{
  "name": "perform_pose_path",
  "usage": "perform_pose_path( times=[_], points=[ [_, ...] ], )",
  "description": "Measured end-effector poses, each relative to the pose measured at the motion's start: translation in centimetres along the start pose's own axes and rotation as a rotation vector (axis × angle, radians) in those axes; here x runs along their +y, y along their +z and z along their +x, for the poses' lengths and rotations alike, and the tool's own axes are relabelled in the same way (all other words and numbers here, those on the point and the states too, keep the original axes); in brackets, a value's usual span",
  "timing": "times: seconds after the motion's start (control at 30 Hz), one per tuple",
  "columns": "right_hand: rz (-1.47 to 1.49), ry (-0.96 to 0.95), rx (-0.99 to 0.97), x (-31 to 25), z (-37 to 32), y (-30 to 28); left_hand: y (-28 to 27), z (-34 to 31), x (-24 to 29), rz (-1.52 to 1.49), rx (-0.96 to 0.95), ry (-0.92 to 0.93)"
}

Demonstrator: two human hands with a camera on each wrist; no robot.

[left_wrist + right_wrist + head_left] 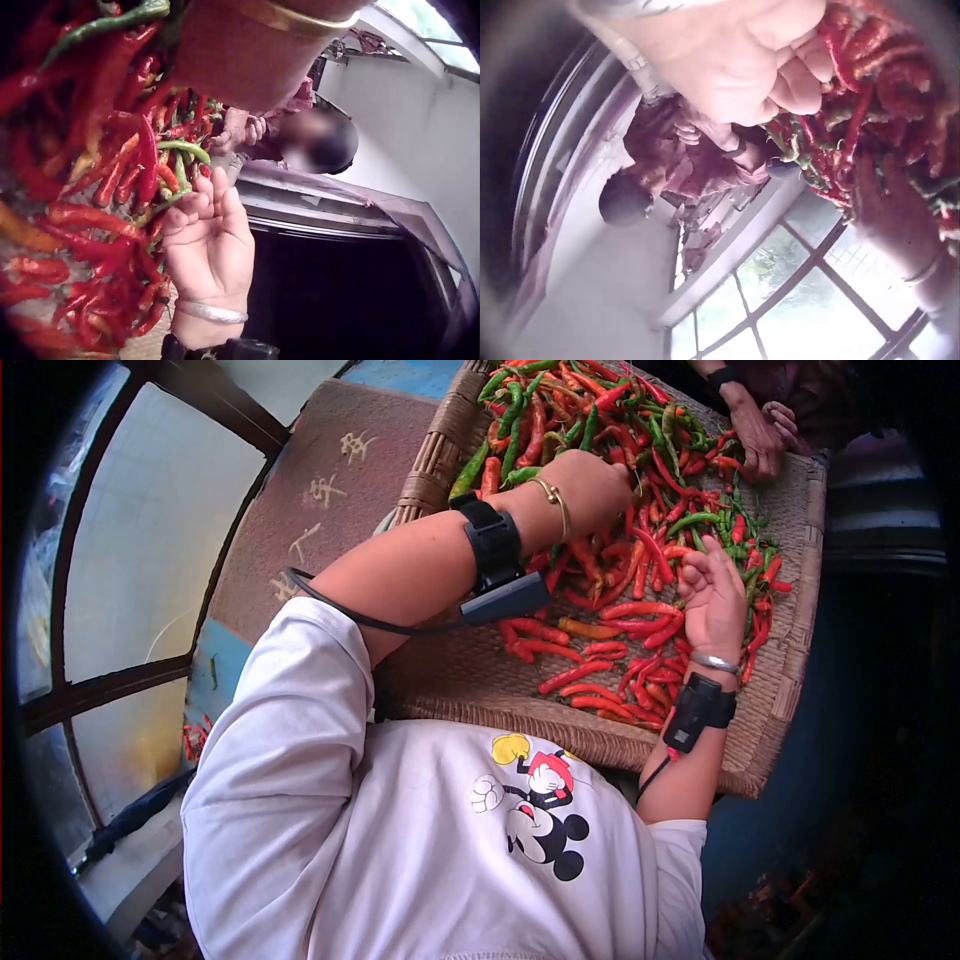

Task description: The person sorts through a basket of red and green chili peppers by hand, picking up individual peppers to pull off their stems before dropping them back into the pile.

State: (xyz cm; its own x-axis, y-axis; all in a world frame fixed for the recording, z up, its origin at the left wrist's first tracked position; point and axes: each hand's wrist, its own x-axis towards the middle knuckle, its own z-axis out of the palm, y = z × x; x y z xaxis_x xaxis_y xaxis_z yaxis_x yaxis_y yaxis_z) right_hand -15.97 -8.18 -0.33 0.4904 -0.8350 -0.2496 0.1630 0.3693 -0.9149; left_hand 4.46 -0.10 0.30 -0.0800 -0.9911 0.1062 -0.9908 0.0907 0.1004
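Red and green peppers (650,630) (90,240) (885,82) fill much of a woven basket (480,710). My left hand (585,495) (247,52) (896,217), with a gold bracelet, reaches into the upper part of the heap. Its fingertips are hidden in the head view and lie dim among peppers in the right wrist view, so a grip cannot be made out. At the basket's right side, my right hand (715,600) (210,247) (727,60), with a silver bracelet, is turned palm up beside the peppers, fingers loosely bent and nothing visible in the palm.
Across the basket, another person's hands (760,440) (240,131) are at its far right corner. A reddish-brown board (300,490) with pale markings lies left of the basket. Framed window panes (170,530) stand further left. A few red peppers (197,738) lie below the board.
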Motion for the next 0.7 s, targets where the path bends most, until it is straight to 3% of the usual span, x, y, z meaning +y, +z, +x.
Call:
perform_pose_path(
  times=[0.17,0.47,0.7],
  points=[
    [-0.094,0.021,-0.047,0.7,-0.4,1.4,1.7,0.6,1.1,0.012,-0.020,0.102],
    [-0.152,0.067,-0.059,1.2,-0.2,0.9,0.7,0.4,0.4,-0.037,-0.277,0.168],
    [-0.654,0.016,-0.068,2.8,-0.1,1.7,1.1,0.6,0.3,-0.010,-0.264,0.213]
  ],
)
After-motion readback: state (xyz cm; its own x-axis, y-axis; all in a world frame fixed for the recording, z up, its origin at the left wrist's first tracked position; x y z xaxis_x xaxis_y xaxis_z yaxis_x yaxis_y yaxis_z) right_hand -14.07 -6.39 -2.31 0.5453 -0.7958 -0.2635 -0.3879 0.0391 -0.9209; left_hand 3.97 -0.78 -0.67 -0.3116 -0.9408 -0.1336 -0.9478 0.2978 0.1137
